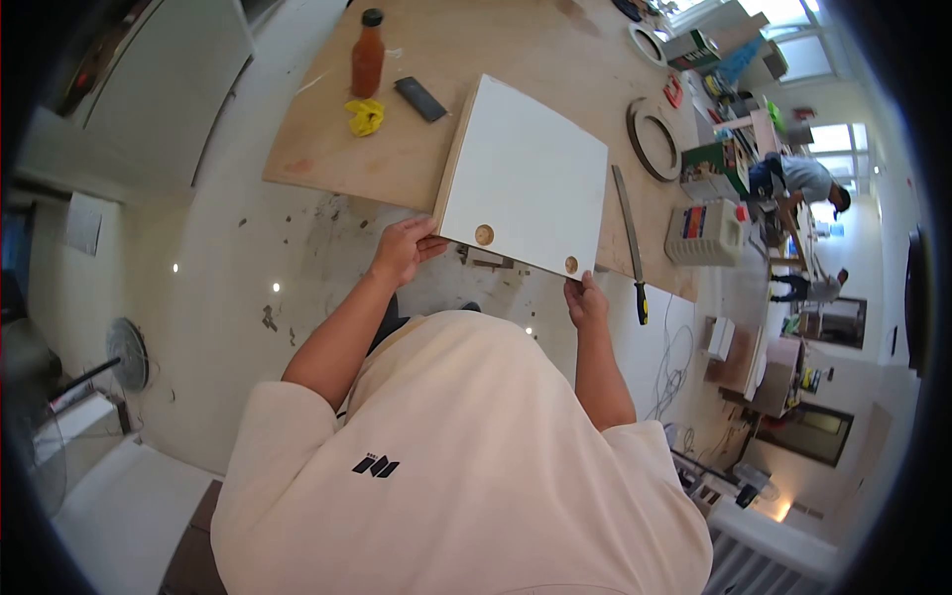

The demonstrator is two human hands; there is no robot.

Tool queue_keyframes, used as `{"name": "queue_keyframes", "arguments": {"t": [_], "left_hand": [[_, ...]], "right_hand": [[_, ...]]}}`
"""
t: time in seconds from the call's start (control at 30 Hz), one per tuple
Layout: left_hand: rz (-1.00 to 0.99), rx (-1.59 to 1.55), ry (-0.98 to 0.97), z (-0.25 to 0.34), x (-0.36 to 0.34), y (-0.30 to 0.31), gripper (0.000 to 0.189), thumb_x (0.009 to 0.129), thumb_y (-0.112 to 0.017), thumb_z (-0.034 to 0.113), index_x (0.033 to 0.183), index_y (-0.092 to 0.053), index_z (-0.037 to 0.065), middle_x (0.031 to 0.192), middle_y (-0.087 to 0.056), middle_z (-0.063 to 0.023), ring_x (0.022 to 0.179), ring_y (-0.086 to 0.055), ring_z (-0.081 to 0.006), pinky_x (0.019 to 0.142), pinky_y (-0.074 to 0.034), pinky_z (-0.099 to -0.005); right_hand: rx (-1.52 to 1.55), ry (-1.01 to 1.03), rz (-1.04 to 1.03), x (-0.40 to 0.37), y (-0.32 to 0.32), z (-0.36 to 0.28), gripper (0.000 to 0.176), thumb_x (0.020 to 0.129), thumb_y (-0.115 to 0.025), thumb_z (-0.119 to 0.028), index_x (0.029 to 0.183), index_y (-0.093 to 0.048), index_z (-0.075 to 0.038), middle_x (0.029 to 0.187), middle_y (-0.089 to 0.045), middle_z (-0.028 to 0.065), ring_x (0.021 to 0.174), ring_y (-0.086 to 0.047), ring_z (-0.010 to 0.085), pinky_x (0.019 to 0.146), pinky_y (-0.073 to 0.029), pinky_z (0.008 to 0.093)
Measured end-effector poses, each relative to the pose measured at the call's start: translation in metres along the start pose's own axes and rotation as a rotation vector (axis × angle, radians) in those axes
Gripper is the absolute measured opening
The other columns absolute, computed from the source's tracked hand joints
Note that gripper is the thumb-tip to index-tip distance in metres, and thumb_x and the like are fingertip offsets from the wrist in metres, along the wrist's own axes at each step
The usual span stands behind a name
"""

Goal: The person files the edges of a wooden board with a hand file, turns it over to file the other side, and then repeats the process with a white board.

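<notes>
A white panel (pixel 531 174) with two round holes near its front edge lies on the wooden table (pixel 327 149), its front part jutting past the table edge. My left hand (pixel 404 253) grips the panel's front left corner, fingers beneath it. At the front right corner, my right hand (pixel 587 299) holds the panel's edge near one hole. Right of the panel lies a handsaw (pixel 631 233) with a black and yellow handle. Behind the panel's left side are a dark block (pixel 420 99), a crumpled yellow piece (pixel 365 117) and an orange-red bottle (pixel 368 58).
Edge-band rolls (pixel 653 141), a white jug (pixel 705 234) and a green box (pixel 714 169) stand at the right. Two people (pixel 808 180) are farther off. A fan (pixel 128 354) is at the left; cables (pixel 674 372) lie on the floor.
</notes>
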State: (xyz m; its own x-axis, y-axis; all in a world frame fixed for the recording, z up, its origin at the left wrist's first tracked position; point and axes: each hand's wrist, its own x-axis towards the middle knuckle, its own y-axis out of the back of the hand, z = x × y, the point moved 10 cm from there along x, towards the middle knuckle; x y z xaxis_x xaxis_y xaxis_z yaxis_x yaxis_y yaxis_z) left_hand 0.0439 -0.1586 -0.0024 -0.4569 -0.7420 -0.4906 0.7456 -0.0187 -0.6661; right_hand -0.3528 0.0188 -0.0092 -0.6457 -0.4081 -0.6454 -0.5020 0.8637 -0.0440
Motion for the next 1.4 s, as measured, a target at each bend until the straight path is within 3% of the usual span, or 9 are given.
{"name": "queue_keyframes", "arguments": {"t": [0.2, 0.3, 0.33, 0.43, 0.47, 0.57, 0.87, 1.07, 1.4], "left_hand": [[-0.135, 0.135, -0.105, 0.074, -0.041, -0.097, 0.025, 0.099, -0.060, 0.017, 0.112, -0.066, -0.004, 0.102, -0.072, -0.0137, 0.094, -0.072, -0.0239, 0.086, -0.059, -0.0367], [-0.193, 0.164, -0.177, 0.090, -0.059, -0.145, 0.031, 0.099, -0.060, 0.014, 0.122, -0.063, -0.006, 0.101, -0.073, -0.0126, 0.093, -0.071, -0.0208, 0.086, -0.058, -0.0343], [-0.229, 0.256, -0.254, 0.094, -0.065, -0.162, 0.034, 0.098, -0.060, 0.011, 0.127, -0.061, -0.007, 0.104, -0.071, -0.0119, 0.095, -0.069, -0.0195, 0.087, -0.057, -0.0334], [-0.343, 0.469, -0.444, 0.090, -0.085, -0.214, 0.044, 0.096, -0.060, 0.003, 0.138, -0.053, -0.007, 0.115, -0.065, -0.0098, 0.102, -0.065, -0.0164, 0.090, -0.054, -0.0309], [-0.381, 0.498, -0.486, 0.087, -0.092, -0.231, 0.048, 0.095, -0.061, -0.001, 0.141, -0.050, -0.006, 0.121, -0.062, -0.0093, 0.105, -0.064, -0.0158, 0.092, -0.053, -0.0303], [-0.493, 0.547, -0.585, 0.071, -0.099, -0.271, 0.056, 0.092, -0.060, -0.007, 0.146, -0.046, -0.003, 0.134, -0.050, -0.0091, 0.115, -0.058, -0.0165, 0.098, -0.050, -0.0303], [-0.646, 0.840, -0.976, 0.043, -0.119, -0.367, 0.057, 0.092, -0.053, -0.012, 0.147, -0.045, -0.001, 0.138, -0.047, -0.0160, 0.125, -0.051, -0.0224, 0.102, -0.047, -0.0340], [-0.717, 0.914, -1.050, 0.033, -0.113, -0.399, 0.061, 0.087, -0.048, -0.017, 0.144, -0.051, 0.003, 0.131, -0.052, -0.0183, 0.116, -0.055, -0.0281, 0.096, -0.047, -0.0319], [-0.806, 0.970, -1.055, 0.011, -0.116, -0.408, 0.059, 0.086, -0.044, -0.019, 0.140, -0.055, 0.002, 0.133, -0.051, -0.0176, 0.120, -0.057, -0.0304, 0.100, -0.046, -0.0325]], "right_hand": [[0.324, -0.134, -0.181, 0.013, -0.008, 0.023, 0.031, 0.100, -0.063, -0.028, 0.115, -0.059, -0.001, 0.101, -0.063, 0.0128, 0.088, -0.064, 0.0236, 0.083, -0.058, 0.0369], [0.274, -0.168, -0.206, 0.006, -0.014, 0.024, 0.030, 0.099, -0.065, -0.027, 0.112, -0.059, -0.001, 0.099, -0.063, 0.0114, 0.085, -0.065, 0.0227, 0.079, -0.059, 0.0351], [0.247, -0.181, -0.233, 0.021, -0.007, 0.032, 0.040, 0.097, -0.068, -0.033, 0.122, -0.057, -0.004, 0.112, -0.062, 0.0151, 0.101, -0.063, 0.0248, 0.088, -0.056, 0.0396], [-0.032, -0.141, -0.157, -0.048, -0.023, -0.009, 0.048, 0.099, -0.065, -0.034, 0.138, -0.053, -0.010, 0.122, -0.057, 0.0138, 0.115, -0.054, 0.0230, 0.099, -0.048, 0.0412], [-0.129, -0.104, -0.172, -0.053, -0.021, -0.016, 0.065, 0.100, -0.061, -0.039, 0.155, -0.036, -0.015, 0.146, -0.044, 0.0163, 0.134, -0.042, 0.0268, 0.108, -0.039, 0.0451], [-0.580, 0.153, -0.283, -0.052, -0.023, -0.041, 0.076, 0.100, -0.050, -0.058, 0.159, -0.027, -0.016, 0.159, -0.033, 0.0131, 0.144, -0.032, 0.0286, 0.113, -0.033, 0.0507], [-0.427, 0.464, -0.364, -0.085, -0.030, -0.059, 0.069, 0.108, -0.029, -0.053, 0.157, -0.028, -0.005, 0.160, -0.034, 0.0137, 0.148, -0.029, 0.0238, 0.117, -0.026, 0.0348], [-0.450, 1.002, -0.218, -0.143, -0.031, -0.117, 0.049, 0.105, -0.053, -0.016, 0.150, -0.041, -0.002, 0.143, -0.055, 0.0189, 0.134, -0.052, 0.0233, 0.106, -0.041, 0.0308], [-0.467, 1.283, -0.068, -0.198, -0.035, -0.181, 0.047, 0.092, -0.067, -0.006, 0.136, -0.054, 0.000, 0.117, -0.067, 0.0229, 0.105, -0.069, 0.0347, 0.090, -0.054, 0.0366]]}}
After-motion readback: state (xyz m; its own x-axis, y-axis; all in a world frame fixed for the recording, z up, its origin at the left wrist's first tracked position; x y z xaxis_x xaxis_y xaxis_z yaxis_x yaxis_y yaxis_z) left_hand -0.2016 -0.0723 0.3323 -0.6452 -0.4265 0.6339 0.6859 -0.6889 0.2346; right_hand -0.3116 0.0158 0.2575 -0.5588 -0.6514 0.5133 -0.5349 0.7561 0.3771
